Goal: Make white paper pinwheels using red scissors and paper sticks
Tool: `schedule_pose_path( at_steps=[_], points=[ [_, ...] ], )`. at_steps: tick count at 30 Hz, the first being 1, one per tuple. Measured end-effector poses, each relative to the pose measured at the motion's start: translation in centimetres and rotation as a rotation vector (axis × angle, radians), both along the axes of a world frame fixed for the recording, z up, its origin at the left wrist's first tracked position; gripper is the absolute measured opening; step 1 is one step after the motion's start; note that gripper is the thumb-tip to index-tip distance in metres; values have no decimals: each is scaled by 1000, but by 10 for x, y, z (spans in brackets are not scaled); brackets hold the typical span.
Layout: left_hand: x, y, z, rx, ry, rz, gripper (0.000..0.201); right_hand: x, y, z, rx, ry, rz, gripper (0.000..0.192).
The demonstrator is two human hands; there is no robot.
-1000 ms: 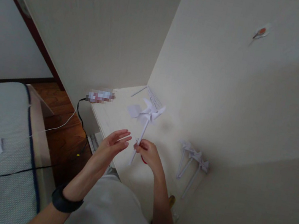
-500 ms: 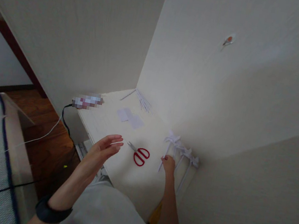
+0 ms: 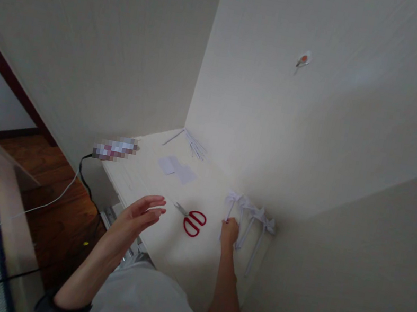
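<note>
Head view: taking the red scissors (image 3: pixel 193 222) on the table (image 3: pixel 148 175) as my landmark, my left hand (image 3: pixel 137 214) hovers just to their left, fingers spread loose and gripping nothing. To the scissors' right, my right hand (image 3: pixel 229 232) rests at the stem of a paper pinwheel (image 3: pixel 233 201), fingers curled about the lower end of the stick, though I cannot tell how firmly they pinch it. Its folded head lies beyond my knuckles, beside the other pinwheels (image 3: pixel 261 220) lined up near the wall. To set it down well, I judge I should lay the stick parallel to its neighbours, ease my fingers off low on the stem, and keep clear of the blades. Beyond the scissors lie paper squares (image 3: pixel 179 168), then thin white strips (image 3: pixel 193 145) in the corner.
</note>
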State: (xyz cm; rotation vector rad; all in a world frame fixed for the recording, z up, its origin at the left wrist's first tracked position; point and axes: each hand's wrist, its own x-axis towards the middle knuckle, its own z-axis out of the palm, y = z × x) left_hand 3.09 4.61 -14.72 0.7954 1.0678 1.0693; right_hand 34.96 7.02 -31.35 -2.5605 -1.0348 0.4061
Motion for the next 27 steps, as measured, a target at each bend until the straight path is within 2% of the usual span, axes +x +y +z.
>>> schedule_pose_path(
  at_steps=[9,14,17,20,22,25,27],
  points=[
    [-2,3,-7,-8,33,-49,34,21,-11,15,46,18,-64,32],
    [-1,13,-23,34,127,-97,32,11,-4,22,117,55,20,31],
    [0,30,-47,53,207,-146,29,-6,6,23,139,97,148,30],
    [0,53,-84,29,367,-216,21,-27,19,25,135,139,301,29],
    [-1,64,-110,14,503,-271,22,-44,28,25,121,171,411,30],
    [-3,69,-141,29,701,-331,32,-76,37,20,74,229,572,29],
    [-5,66,-154,64,826,-363,34,-102,39,13,35,268,665,28]
  ],
)
